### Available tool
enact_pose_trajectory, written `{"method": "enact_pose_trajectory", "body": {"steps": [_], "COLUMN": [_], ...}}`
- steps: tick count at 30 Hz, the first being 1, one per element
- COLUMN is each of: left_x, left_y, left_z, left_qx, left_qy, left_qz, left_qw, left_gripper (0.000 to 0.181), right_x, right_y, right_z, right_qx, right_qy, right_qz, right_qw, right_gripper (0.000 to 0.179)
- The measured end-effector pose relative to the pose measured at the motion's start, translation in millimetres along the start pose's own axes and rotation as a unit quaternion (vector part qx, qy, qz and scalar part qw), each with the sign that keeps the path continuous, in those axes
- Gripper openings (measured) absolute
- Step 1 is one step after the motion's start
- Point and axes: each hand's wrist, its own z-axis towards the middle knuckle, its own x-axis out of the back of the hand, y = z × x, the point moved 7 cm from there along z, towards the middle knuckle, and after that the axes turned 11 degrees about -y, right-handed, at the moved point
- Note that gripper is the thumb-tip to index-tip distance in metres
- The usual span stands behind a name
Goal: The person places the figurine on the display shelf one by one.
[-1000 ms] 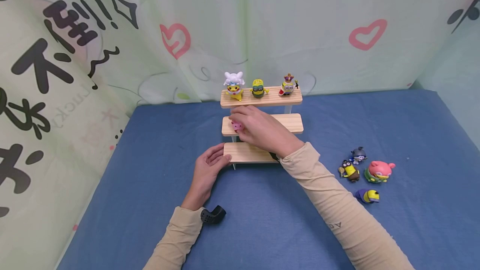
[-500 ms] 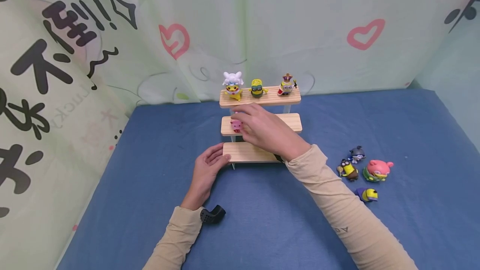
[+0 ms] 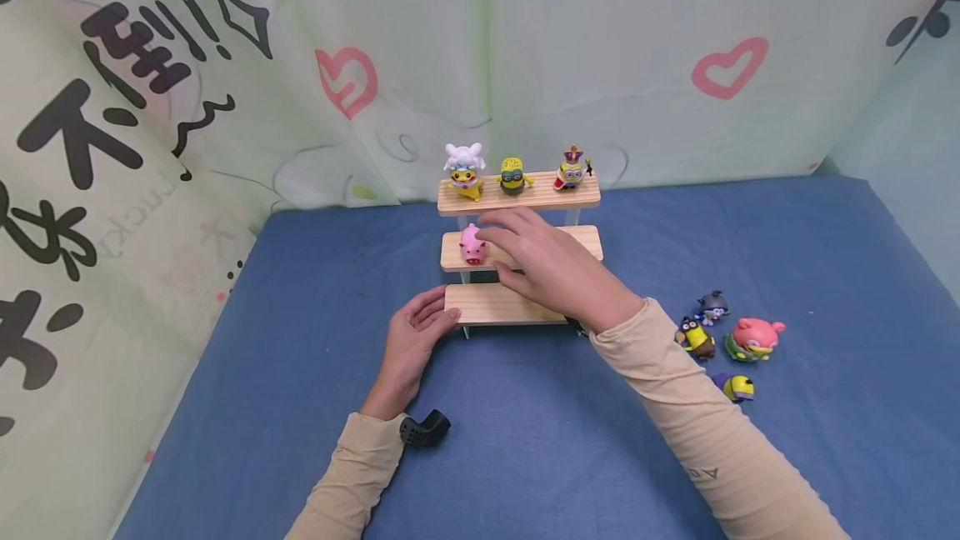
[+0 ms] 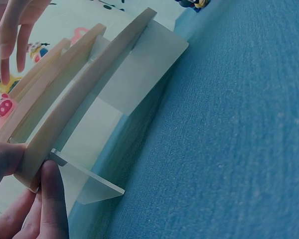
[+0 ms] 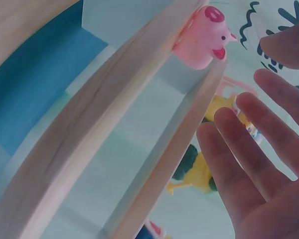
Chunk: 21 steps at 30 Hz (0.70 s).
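A pink pig figurine (image 3: pixel 472 246) stands at the left end of the middle tier of a three-tier wooden display stand (image 3: pixel 480 307). Just right of the pig, my right hand (image 3: pixel 551 261) hovers with its fingers spread and apart from it; the right wrist view shows nothing in the palm. My left hand (image 3: pixel 420 332) grips the left end of the bottom tier, thumb on top and fingers beneath, as the left wrist view shows. Along the top tier stand a white-hooded yellow figurine (image 3: pixel 465 173), a green-and-yellow minion figurine (image 3: pixel 513 177) and a crowned minion figurine (image 3: pixel 572 169).
Several figurines lie on the blue cloth to the right: a grey-capped one (image 3: pixel 712 307), a brown-and-yellow minion (image 3: pixel 697 339), a pink-headed one (image 3: pixel 753 340) and a purple-and-yellow one (image 3: pixel 735 387). A printed curtain (image 3: pixel 600 48) hangs behind the stand.
My right hand has let go of the pig figurine and drawn back to the right, its fingers opening. The pig stays on the middle tier. My left hand keeps its hold on the stand.
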Motion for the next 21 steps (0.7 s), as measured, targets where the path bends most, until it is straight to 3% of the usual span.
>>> {"method": "enact_pose_trajectory", "body": {"steps": [21], "left_x": [0.4], "left_y": [-1.1], "left_z": [0.1], "left_qx": [0.004], "left_qy": [-0.002], "left_qz": [-0.002], "left_qw": [1.0], "left_gripper": [0.049], "right_x": [5.3], "right_y": [9.9], "right_z": [-32.3], "right_qx": [-0.008], "right_qy": [0.032], "right_qz": [-0.017], "right_qw": [0.9993], "right_gripper": [0.033]}}
